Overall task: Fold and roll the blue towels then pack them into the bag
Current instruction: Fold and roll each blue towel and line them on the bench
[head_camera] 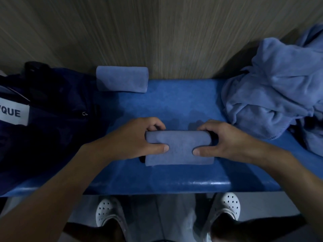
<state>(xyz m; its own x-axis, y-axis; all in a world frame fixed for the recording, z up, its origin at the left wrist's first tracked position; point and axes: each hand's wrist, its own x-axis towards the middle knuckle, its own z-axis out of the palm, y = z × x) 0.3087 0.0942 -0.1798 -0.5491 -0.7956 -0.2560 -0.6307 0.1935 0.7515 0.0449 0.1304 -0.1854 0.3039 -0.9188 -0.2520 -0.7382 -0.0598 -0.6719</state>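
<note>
Way out past the left hand is the dark navy bag point(52, 119), slumped flat on the blue padded table point(174, 105). It has a white label point(13, 113) where I can only read "VQUE", the rest is cut off at the edge. Just beyond the left hand, up against the wood-grain wall point(157, 32), there's one rolled towel point(122, 79) lying on its side next to the bag.

The left hand point(138, 138) grips the left end of the folded towel point(178, 147), with the fingers curled over the far edge and the thumb pressed flat on top. The towel sits right between both hands, near the front edge of the table. Its far side looks bunched into a roll while the near part lies flat. The right hand point(225, 140) mirrors that on the right end, fingers hooked round the far edge and thumb on top, the two thumbs pointing at each other.

Off beyond the right hand is a rumpled pile of loose towels point(272, 88), light blue, heaped against the wall. Below the hands, under the table edge, you can see a pair of white clogs point(106, 212) with holes in them.
</note>
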